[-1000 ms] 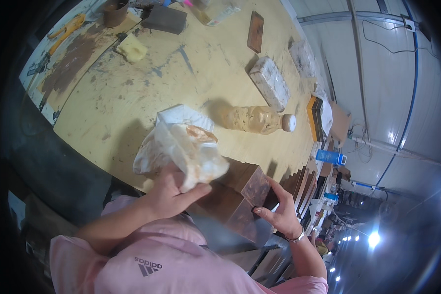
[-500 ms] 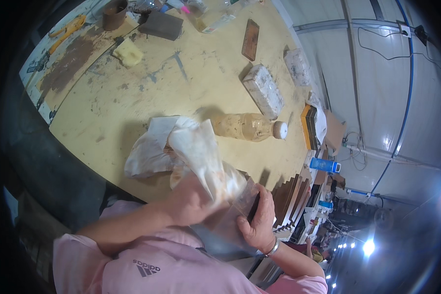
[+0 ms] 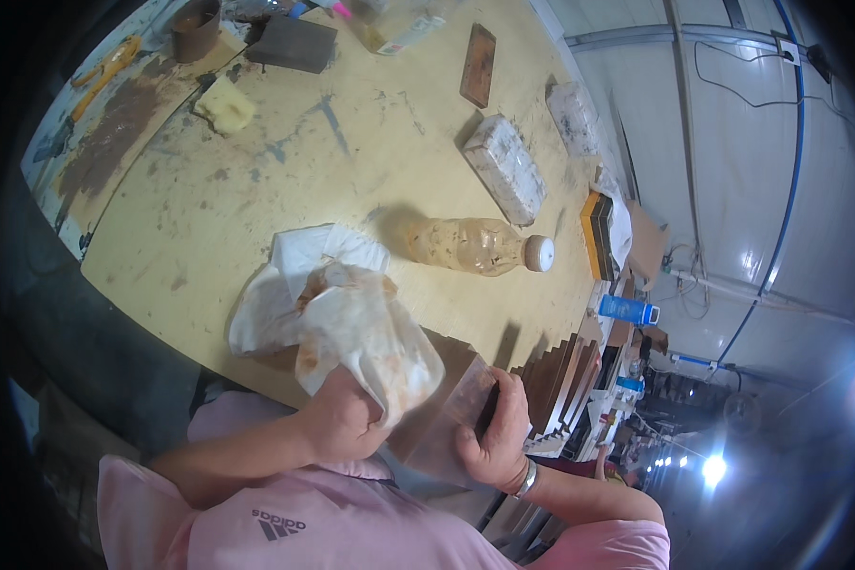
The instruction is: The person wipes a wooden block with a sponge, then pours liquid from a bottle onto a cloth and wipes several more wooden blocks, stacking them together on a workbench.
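Observation:
Bunched in my left hand (image 3: 344,418) is a white cloth (image 3: 375,332) with orange-brown stains. The fingers are closed round its lower end, partly hidden by the folds. My right hand (image 3: 496,439) grips the right end of a flat brown board (image 3: 437,404), thumb on the near face and fingers over the far edge. The cloth hangs against the board's left part and covers some of it. Behind the left hand, another white cloth (image 3: 261,304) lies on the table. Beyond the board is a clear bottle (image 3: 465,245) of yellowish liquid, its white cap pointing right.
The pale table (image 3: 237,209) has brown smears. On it are a yellow sponge (image 3: 226,104), a dark block (image 3: 293,44), a brown cup (image 3: 196,30), a thin wooden piece (image 3: 478,66) and two stained white blocks (image 3: 505,171). Several brown boards (image 3: 559,380) stand at the right.
My left hand has drawn the cloth left and down along the board, uncovering more of its face. My right hand keeps its grip. The view has shifted slightly.

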`<state>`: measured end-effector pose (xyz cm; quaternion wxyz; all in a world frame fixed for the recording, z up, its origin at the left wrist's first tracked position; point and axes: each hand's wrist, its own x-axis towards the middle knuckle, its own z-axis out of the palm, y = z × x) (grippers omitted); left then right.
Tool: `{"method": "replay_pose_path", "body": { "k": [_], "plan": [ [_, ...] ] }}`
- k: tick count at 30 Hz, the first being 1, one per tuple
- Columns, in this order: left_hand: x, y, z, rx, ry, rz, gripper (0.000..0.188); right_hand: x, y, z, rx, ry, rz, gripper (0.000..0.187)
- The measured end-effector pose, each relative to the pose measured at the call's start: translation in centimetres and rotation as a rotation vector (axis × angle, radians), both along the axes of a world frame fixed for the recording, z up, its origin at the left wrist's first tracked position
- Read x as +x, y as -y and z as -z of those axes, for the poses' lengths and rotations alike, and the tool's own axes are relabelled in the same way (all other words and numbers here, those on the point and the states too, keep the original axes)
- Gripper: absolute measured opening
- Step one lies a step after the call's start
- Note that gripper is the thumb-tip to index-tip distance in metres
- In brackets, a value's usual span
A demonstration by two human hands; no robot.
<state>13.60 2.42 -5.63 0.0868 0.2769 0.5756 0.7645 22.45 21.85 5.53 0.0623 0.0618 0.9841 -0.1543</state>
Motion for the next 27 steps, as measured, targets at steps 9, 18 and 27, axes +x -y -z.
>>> {"method": "replay_pose_path", "body": {
  "k": [9,18,27],
  "plan": [
    [-2.0,0.9,-0.2,-0.065,-0.208,0.062,0.034,-0.5,0.2,-0.2,-0.012,0.019,0.037,0.085],
    [-3.2,0.6,-0.1,-0.015,-0.163,0.150,0.031,-0.4,0.3,-0.1,-0.002,0.021,0.050,0.084],
    [-3.2,-0.1,-1.4,-0.023,-0.231,-0.001,0.029,-0.4,0.3,0.0,-0.006,0.011,0.055,0.084]
  ]
}}
